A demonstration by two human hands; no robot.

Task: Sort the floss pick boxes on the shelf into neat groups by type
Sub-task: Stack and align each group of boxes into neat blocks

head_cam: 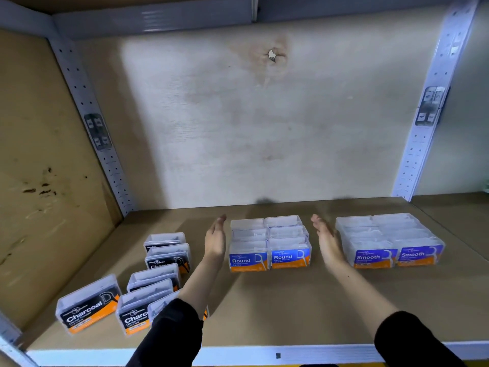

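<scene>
Round boxes (270, 245) sit mid-shelf btwn both flat hands, fingers extended, gripping nothing: left hand (215, 239) just beside block's left face, right hand (326, 241) beside its right; block's long axis runs front-to-back.

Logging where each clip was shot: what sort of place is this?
Probably a stockroom or shop: a metal-framed shelf with perforated uprights, holding many identical retail floss pick boxes.
</scene>
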